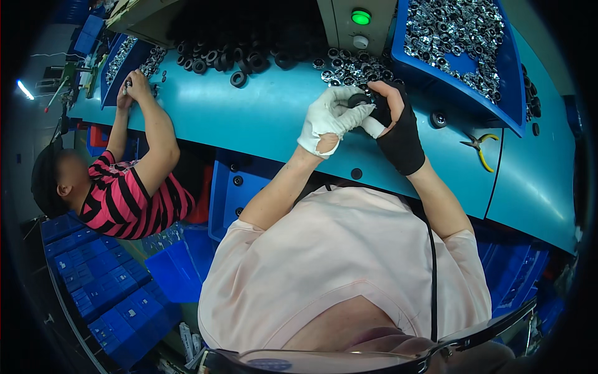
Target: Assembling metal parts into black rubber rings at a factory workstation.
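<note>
While both hands meet above the teal counter, a small black ring part sits pinched between them, just in front of the heaps at the counter's far side. Left hand, in a white glove worn through at the wrist, is curled closed with its fingertips on the ring's left side. Right hand, in a black glove with a white-wrapped thumb, is closed on the ring from the right and above. Ring appears to face up toward the camera, its hole axis roughly vertical; exact tilt cannot be told, as fingers cover most of it.

Surroundings: loose pile of black rubber rings on the far left of the counter; cluster of silvery metal rings just beyond the hands; blue bin full of the same silvery parts at the far right. Yellow-handled pliers lie to the right, well apart from the hands. Green lit button on a panel behind. Another person's hand works at a second blue tray at far left, well apart.
</note>
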`<state>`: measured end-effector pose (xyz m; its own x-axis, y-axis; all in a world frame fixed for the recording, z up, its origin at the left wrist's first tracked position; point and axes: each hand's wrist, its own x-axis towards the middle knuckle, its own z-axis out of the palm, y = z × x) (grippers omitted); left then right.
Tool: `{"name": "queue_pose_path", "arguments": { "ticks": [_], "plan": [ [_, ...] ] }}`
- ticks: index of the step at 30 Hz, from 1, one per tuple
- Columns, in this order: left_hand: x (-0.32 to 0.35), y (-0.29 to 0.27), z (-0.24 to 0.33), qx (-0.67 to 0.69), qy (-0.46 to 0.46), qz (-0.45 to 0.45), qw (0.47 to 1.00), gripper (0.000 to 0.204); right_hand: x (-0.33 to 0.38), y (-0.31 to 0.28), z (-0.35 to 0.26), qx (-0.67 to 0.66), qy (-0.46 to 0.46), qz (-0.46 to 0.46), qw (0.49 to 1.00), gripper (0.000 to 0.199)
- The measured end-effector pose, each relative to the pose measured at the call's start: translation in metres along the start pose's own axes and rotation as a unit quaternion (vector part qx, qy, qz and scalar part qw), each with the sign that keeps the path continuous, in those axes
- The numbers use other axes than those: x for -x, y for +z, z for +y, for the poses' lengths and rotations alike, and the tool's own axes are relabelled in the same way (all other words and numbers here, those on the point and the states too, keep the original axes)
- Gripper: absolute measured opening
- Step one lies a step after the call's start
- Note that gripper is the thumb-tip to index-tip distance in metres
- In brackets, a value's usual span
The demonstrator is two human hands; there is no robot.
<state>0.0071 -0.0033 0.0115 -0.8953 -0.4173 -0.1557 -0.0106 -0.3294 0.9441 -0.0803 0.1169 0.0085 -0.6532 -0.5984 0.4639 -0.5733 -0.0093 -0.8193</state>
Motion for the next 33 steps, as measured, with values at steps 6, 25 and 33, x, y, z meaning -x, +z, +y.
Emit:
{"name": "queue_pose_path", "arguments": {
  "ticks": [6, 25, 33],
  "plan": [
    [0.009, -0.005, -0.005, -0.032, 0.083, -0.055, 0.994, 0.034, 0.000, -0.007, -0.004, -0.005, 0.029, -0.072, 0.997, 0.027],
    [0.003, -0.021, -0.012, 0.020, 0.087, -0.049, 0.995, 0.025, -0.004, -0.005, 0.006, -0.047, -0.026, -0.152, 0.987, 0.042],
    [0.005, -0.023, -0.007, -0.003, 0.118, -0.097, 0.988, 0.013, -0.006, -0.010, 0.010, -0.032, -0.052, -0.178, 0.982, 0.034]
  ]
}}
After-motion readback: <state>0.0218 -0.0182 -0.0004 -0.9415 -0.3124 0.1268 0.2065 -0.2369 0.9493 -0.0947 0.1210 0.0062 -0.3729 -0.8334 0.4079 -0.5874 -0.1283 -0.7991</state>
